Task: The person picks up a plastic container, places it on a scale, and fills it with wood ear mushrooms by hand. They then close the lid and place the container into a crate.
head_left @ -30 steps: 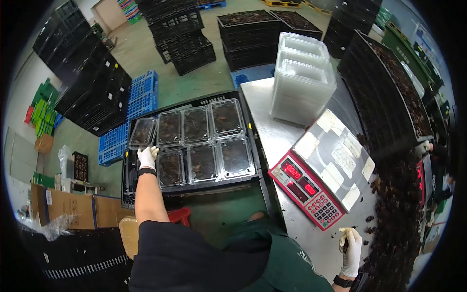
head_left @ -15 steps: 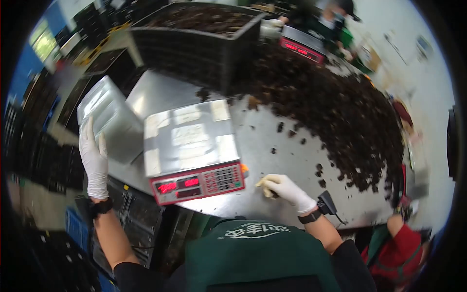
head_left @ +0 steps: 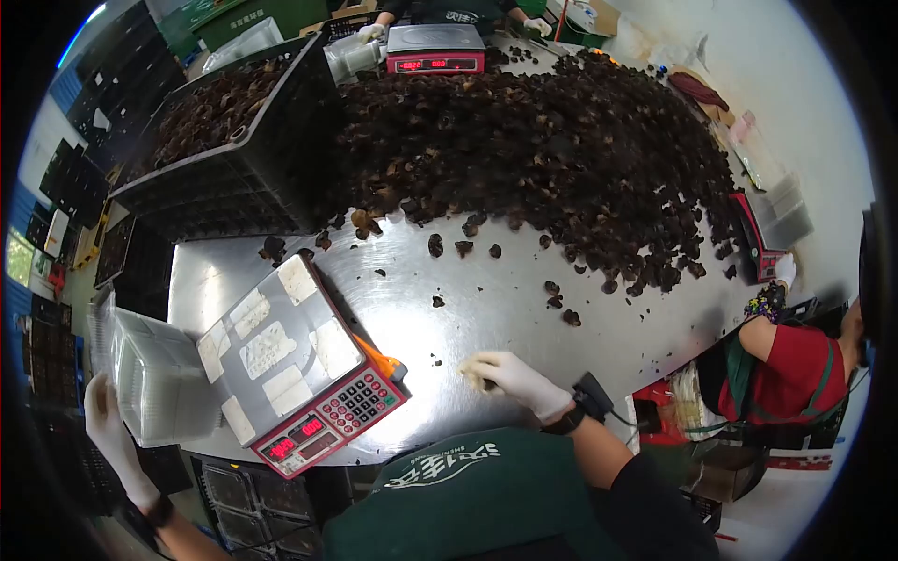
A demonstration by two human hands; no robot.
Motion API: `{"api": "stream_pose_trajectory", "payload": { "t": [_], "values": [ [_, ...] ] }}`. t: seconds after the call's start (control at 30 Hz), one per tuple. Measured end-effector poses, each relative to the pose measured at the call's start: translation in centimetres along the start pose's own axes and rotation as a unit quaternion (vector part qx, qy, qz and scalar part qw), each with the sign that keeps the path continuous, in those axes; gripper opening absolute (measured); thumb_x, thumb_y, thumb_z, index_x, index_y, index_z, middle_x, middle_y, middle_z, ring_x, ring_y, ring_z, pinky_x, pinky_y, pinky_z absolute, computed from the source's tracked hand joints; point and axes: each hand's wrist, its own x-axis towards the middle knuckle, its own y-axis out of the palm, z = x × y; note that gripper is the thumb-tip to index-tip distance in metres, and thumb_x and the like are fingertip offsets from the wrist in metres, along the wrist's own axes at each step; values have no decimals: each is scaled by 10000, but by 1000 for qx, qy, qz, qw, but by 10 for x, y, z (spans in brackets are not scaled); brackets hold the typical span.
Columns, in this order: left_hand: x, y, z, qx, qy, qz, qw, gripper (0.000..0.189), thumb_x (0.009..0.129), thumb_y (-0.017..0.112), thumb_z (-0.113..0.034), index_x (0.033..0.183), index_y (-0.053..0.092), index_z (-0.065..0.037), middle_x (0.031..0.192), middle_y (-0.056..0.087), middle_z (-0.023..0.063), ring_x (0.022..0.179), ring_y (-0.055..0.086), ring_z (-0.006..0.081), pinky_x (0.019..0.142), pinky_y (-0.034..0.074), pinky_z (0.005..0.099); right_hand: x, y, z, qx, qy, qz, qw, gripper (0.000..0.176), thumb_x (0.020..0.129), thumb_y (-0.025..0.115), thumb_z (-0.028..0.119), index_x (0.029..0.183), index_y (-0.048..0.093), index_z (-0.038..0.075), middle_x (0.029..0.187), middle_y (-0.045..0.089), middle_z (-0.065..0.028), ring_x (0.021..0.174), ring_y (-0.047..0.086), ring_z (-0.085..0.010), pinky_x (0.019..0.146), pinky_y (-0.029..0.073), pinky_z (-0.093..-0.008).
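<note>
My left hand (head_left: 114, 439), in a white glove, is at the left side of a stack of clear plastic trays (head_left: 164, 374). Its fingers are stretched out along the stack's edge. Right of the stack is a scale (head_left: 281, 341) with a red front, lit digits and tape patches on its metal plate. My right hand (head_left: 516, 381), gloved too, hovers over the steel table (head_left: 449, 327) with its fingers curled together. A dark spot shows at the fingertips; I cannot tell what it is. Loose wood ear mushrooms (head_left: 436, 245) are scattered beyond it.
A large heap of wood ear mushrooms (head_left: 543, 159) covers the table's far part. At the back left is a black crate (head_left: 224, 187) full of them. Co-workers stand by a second scale (head_left: 436, 64) across the table and a third scale (head_left: 754, 238) at the right.
The view has swung, bringing the heap and crate more fully into sight. My left hand is lower against the tray stack; my right hand keeps its curled shape.
</note>
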Motion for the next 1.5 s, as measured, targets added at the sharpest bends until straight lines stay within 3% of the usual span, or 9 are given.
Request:
{"api": "stream_pose_trajectory", "payload": {
  "t": [0.23, 0.43, 0.67, 0.83, 0.93, 1.17, 1.3, 1.37, 1.5],
  "values": [
    [-141, 140, -104, 138, 239, 186, 943, 243, 825, 623, 20, 1038, 680, -81, 862, 611, 98, 818, 585, 302, 726, 479, 392, 83, 100, 122, -20, -181, 82, 980, 207, 929, 617, 209, 973, 698, 24, 726, 617, -7, 657, 555, -66, 601, 447, -241],
    [-170, 178, -132, 60, 185, 196, 961, 182, 784, 677, 5, 958, 642, -33, 891, 622, 161, 847, 600, 358, 741, 476, 423, 117, 199, 130, -123, -322, 110, 932, 217, 851, 641, 233, 888, 673, 21, 822, 670, -163, 750, 659, -318, 718, 526, -409],
    [-175, 184, -120, 31, 161, 218, 962, 361, 757, 708, 9, 1107, 639, -43, 981, 629, 156, 915, 596, 364, 814, 472, 452, 132, 178, 114, -309, -542, 5, 781, 280, 829, 608, 313, 825, 655, 38, 954, 602, -148, 1021, 555, -327, 971, 379, -469],
    [-169, 176, -149, 26, 157, 223, 962, 398, 777, 706, -12, 1167, 635, -51, 928, 610, 133, 863, 582, 331, 776, 463, 425, 218, -6, 171, -456, -434, -254, 734, 422, 684, 723, 232, 1078, 661, 93, 1039, 596, -131, 1034, 577, -336, 847, 505, -458],
    [-163, 165, -158, 16, 136, 249, 959, 443, 839, 687, -6, 1268, 575, 11, 1197, 611, 192, 1125, 575, 346, 980, 441, 405, 260, -108, 173, -547, -193, -370, 726, 804, 674, 775, 430, 1391, 497, 191, 1470, 409, -156, 1297, 448, -375, 959, 447, -553],
    [-166, 169, -177, -18, 134, 249, 959, 447, 855, 660, 53, 1292, 573, 33, 1272, 608, 214, 1200, 561, 362, 1013, 440, 436, 272, -101, 146, -554, -187, -158, 795, 717, 678, 723, 449, 1355, 552, 285, 1339, 540, -103, 1241, 496, -364, 1009, 428, -576],
    [-169, 185, -201, -103, 177, 300, 932, 340, 902, 622, 3, 1242, 618, 10, 1215, 631, 209, 1137, 587, 351, 1005, 443, 412, 235, -70, 114, -601, -242, -102, 755, 593, 667, 699, 448, 1227, 656, 259, 1297, 565, -102, 1255, 480, -331, 1082, 298, -608],
    [-169, 184, -232, -191, 109, 418, 882, 283, 934, 601, -62, 1205, 632, 13, 1187, 636, 206, 1108, 584, 362, 1010, 436, 429, 207, -72, 90, -597, -337, -143, 714, 615, 679, 700, 468, 1241, 642, 224, 1352, 535, -113, 1301, 442, -339, 1092, 264, -603],
    [-190, 221, -206, -314, -2, 611, 727, 370, 896, 638, -79, 1262, 606, -44, 1250, 619, 150, 1173, 598, 271, 1019, 449, 343, 138, -93, 75, -611, -261, -167, 728, 790, 703, 718, 486, 1408, 496, 207, 1469, 431, -181, 1383, 360, -376, 1110, 244, -615]
  ]
}}
